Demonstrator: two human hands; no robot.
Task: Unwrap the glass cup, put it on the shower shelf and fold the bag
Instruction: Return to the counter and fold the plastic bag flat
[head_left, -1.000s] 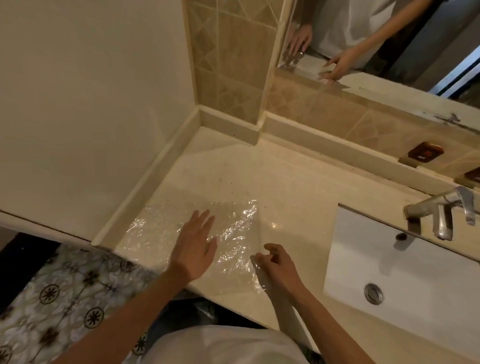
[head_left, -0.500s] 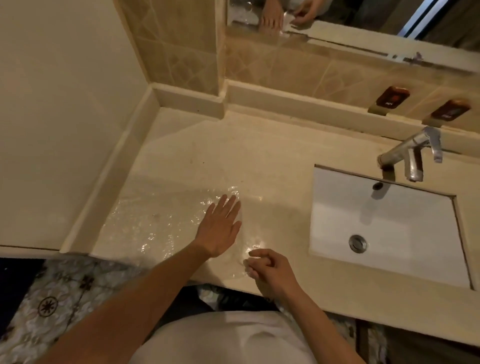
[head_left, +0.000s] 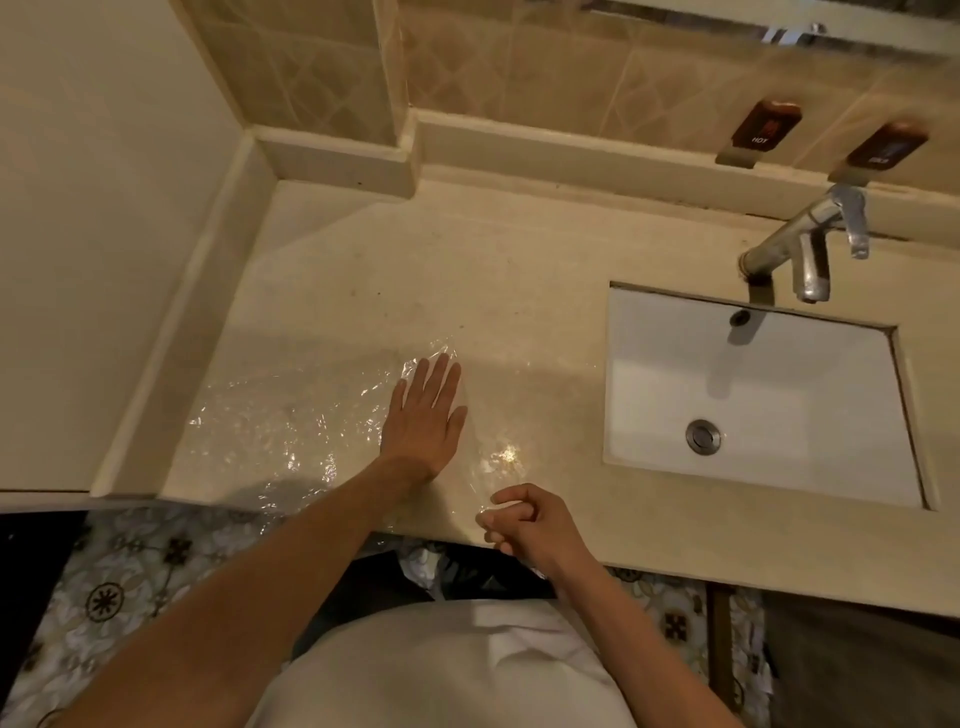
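Bag (head_left: 291, 436) lies spread on the near left desk (head_left: 467, 270); we see no cup, so unwrapping seems done. Left hand (head_left: 423, 415) presses it, fingers spread flat; right hand (head_left: 524, 519) pinches its near corner. Folding remains.

Bag (head_left: 291, 436): clear crinkly plastic, spread flat on the worktop (head_left: 467, 270), glossy with highlights. Most of it lies out to the left of the left hand (head_left: 426, 421), which is pressed palm-down on its right part. Near-right corner is pinched in the right hand (head_left: 524, 525) at the worktop's front edge. Cup not visible.
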